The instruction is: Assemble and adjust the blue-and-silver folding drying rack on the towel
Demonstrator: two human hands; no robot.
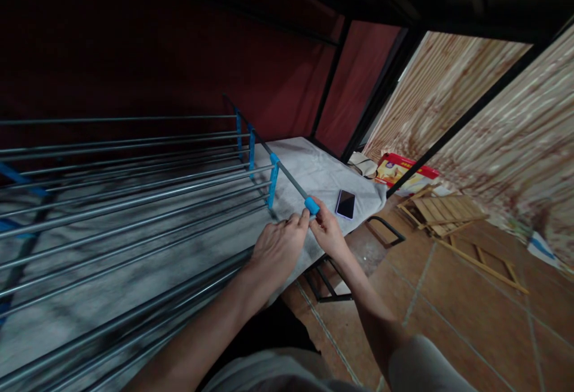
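Note:
A metal rack (179, 192) of grey tubes with blue plastic brackets lies across the sheet-covered surface. From its right side a grey rod (292, 179) runs toward me and ends in a blue plastic cap (311, 205). My right hand (326, 230) is closed round that cap from the right, thumb and fingers pinching it. Beside it, my left hand (281, 241) has bent fingers pressed together, their tips at the cap's lower left; what they grip is hidden. A dark-screened phone (345, 204) lies on the sheet to the right of my hands.
More tubes (130, 314) cross the near left. Black frame posts (332, 81) rise behind the surface (305, 153). On the tiled floor at the right are a red and yellow box (403, 172), a folded wooden piece (448, 211) and a black metal stool frame (329, 281).

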